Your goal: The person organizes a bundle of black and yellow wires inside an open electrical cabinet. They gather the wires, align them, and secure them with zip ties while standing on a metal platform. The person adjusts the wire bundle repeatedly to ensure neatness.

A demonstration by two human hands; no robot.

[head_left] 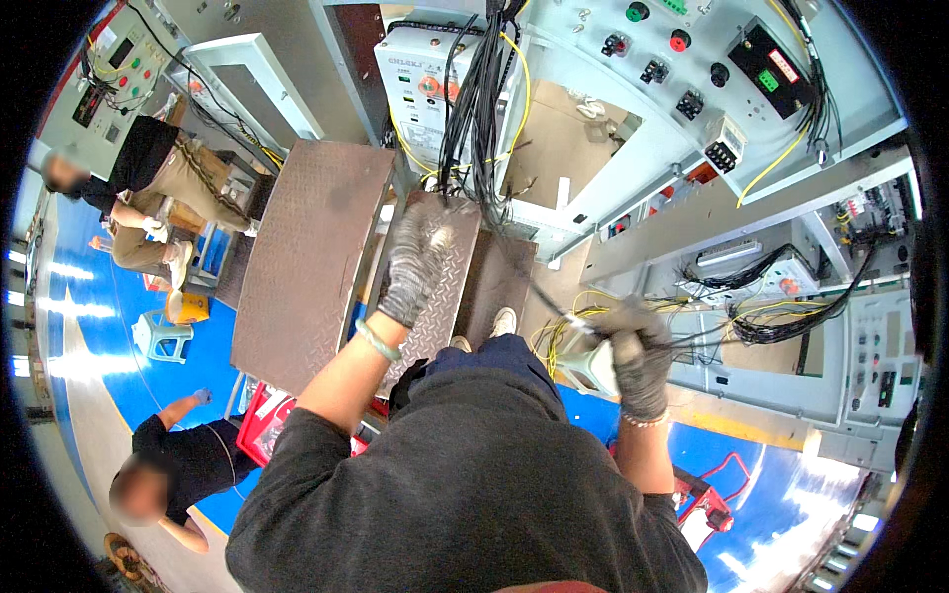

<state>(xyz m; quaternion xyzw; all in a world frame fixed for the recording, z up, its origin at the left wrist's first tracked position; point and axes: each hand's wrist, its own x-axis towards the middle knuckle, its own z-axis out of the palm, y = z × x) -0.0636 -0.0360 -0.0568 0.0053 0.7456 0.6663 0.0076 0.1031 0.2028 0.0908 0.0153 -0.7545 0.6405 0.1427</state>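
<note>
On the far side, the white device box (395,49) left of centre carries a line of dark print along its upper edge, small captions down its left side and a block of fine print lower down. At far right, the black module (753,47) bears a red-and-white label and a green one, and the white relay block (730,136) has markings too small to read.

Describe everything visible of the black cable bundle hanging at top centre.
The black cable bundle comprises many thin, plastic-looking cables, gathered near the top edge and hanging loosely past the pale control unit. A yellow wire bows out beside it. A blurred dark length seems to run from its lower end toward the gloved right hand.
</note>
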